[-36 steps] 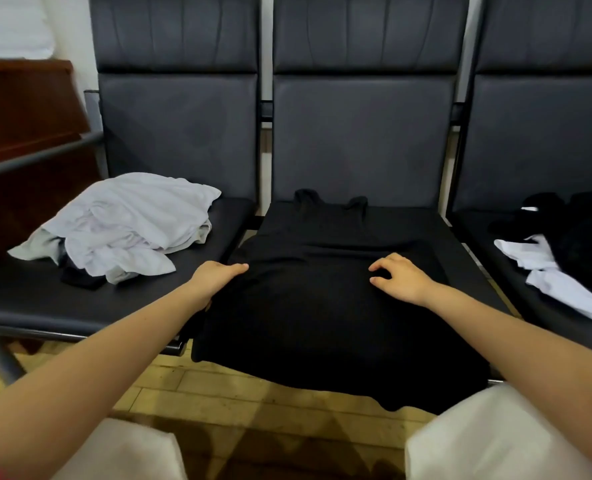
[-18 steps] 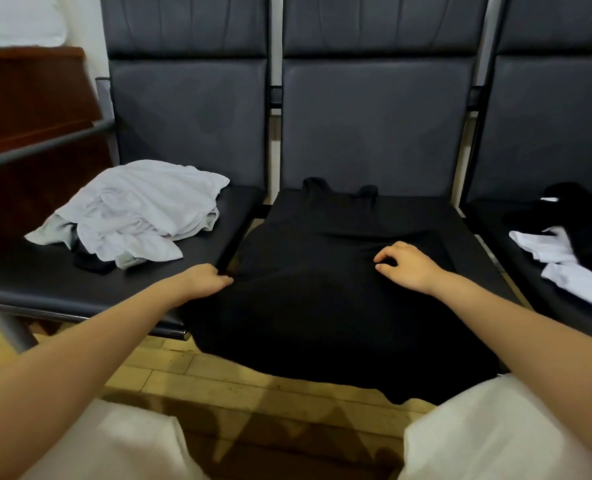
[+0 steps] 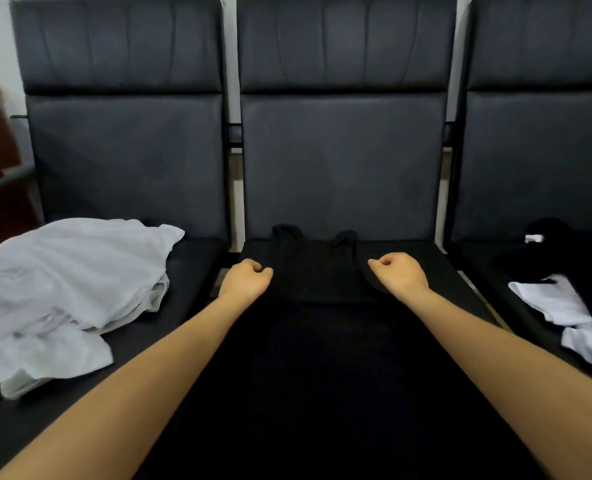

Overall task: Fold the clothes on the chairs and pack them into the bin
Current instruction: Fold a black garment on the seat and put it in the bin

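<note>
Black garment: a black sleeveless top lies flat on the middle chair, its two straps pointing toward the backrest and its lower part running down toward the person. A fold line crosses it just below the hands.
Left hand: the left hand sits at the left side of the top, near the shoulder, fingers curled in and pinching the black cloth at its edge.
Right hand: the right hand mirrors it at the right side of the top, fingers curled into a loose fist on the fabric; it looks like a grip on the cloth, though the dark material hides the exact hold.
Arms: both bare forearms stretch out over the garment, well apart, one along each side.
Left chair: a rumpled heap of white clothes fills the seat of the left chair.
Right chair: a black piece of clothing and a white one lie mixed on the right chair.
Bin: not in sight from here.
</note>
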The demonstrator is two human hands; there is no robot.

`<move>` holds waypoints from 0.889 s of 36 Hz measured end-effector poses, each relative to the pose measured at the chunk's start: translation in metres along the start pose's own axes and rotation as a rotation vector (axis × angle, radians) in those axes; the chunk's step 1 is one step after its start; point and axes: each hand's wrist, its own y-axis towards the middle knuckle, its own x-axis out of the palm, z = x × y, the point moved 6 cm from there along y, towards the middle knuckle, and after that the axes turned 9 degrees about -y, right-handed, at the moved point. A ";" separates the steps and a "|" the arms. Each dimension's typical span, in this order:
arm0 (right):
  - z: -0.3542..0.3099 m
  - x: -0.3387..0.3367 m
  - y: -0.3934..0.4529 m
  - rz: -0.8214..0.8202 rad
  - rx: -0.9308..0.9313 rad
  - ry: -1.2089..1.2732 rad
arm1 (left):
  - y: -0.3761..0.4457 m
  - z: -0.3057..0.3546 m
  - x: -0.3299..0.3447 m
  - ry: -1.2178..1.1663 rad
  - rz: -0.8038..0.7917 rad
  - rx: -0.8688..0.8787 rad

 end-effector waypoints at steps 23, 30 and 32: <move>-0.064 0.011 0.084 -0.067 0.095 0.940 | 0.090 0.073 0.019 -1.013 0.003 0.009; -0.060 -0.043 0.001 -0.090 -0.251 0.778 | 0.008 0.080 -0.032 -0.687 -0.171 0.401; -0.047 -0.043 -0.028 -0.090 -0.424 0.528 | -0.020 0.062 -0.034 -0.371 -0.264 0.586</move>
